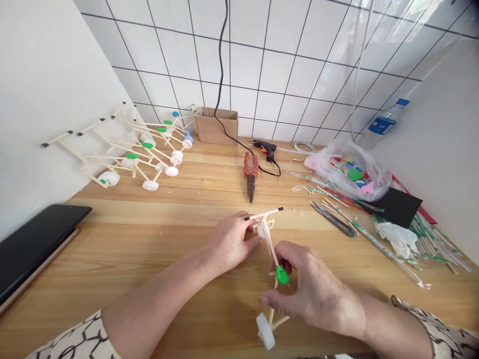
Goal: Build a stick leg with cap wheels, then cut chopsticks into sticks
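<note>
white tiles (247, 65) ruled with dark lines rise behind a wooden bench (179, 224), where a glue gun (266, 149) lies near the back. your stick model (270, 244) is between your two hands, over the near part of the bench. your left hand (234, 242) is closed on its far end, just by the crossbar (264, 214); your right hand (316, 284) curls round the middle beside the green cap (282, 275), holding the thin sticks. i can't tell how hard either presses.

if your hands twist against each other, a slender joint could give. a thumb pushed into the green cap could knock it askew. neither hand supports the white wheel (265, 331) nearest you, so a bump on the bench might bend it out of line. farther off, snagging the black cable (220, 65) could drag the glue gun into the pliers (251, 185), and a wide left sweep might topple the crowded models (150, 185).
</note>
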Motion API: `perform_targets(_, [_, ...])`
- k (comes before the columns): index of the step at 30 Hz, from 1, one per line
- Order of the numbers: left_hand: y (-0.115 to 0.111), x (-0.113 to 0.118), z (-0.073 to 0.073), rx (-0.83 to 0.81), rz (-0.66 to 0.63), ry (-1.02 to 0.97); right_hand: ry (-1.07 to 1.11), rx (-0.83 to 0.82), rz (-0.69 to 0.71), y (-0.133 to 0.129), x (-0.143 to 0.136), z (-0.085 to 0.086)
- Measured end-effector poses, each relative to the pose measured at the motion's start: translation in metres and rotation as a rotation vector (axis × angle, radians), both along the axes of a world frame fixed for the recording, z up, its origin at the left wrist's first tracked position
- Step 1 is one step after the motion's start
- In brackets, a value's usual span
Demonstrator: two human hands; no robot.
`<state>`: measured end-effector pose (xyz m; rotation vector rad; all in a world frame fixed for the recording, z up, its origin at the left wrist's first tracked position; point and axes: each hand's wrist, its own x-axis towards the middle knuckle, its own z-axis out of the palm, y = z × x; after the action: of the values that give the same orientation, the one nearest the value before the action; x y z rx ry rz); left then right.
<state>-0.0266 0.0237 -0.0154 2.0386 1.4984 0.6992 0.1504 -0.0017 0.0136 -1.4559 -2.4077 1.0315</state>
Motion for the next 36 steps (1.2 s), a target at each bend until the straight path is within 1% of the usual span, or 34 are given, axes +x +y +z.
perform_targets(3, [0.0, 0.0, 0.001, -0.003, 0.002, -0.02, -0.014, -0.029, -0.034, -0.001, -0.003, -0.001])
perform_targets(7, [0.001, -0.001, 0.003, -0.021, 0.002, -0.037, -0.017, -0.064, -0.057, 0.002, -0.004, 0.005])
perform_targets(11, [0.004, -0.005, 0.008, -0.093, 0.034, -0.041, 0.098, -0.114, -0.055, 0.012, 0.003, 0.012])
perform_targets(14, [0.005, -0.008, 0.01, -0.106, 0.048, -0.081, 0.192, -0.162, -0.058, 0.023, 0.011, 0.015])
perform_targets(19, [0.007, -0.011, 0.007, -0.087, 0.043, -0.168, 0.308, -0.235, -0.001, 0.041, 0.024, 0.016])
perform_targets(26, [0.011, -0.011, 0.0, -0.046, 0.063, -0.153, 0.453, -0.39, -0.005, 0.047, 0.031, 0.017])
perform_targets(31, [0.013, -0.014, -0.003, 0.011, 0.074, -0.158, 0.496, -0.458, -0.055, 0.049, 0.031, 0.018])
perform_targets(34, [0.015, -0.018, -0.003, -0.012, 0.09, -0.198, 0.522, -0.452, -0.099, 0.051, 0.033, 0.018])
perform_targets(36, [0.016, -0.022, -0.002, -0.044, 0.132, -0.267, 0.541, -0.429, -0.121, 0.053, 0.036, 0.017])
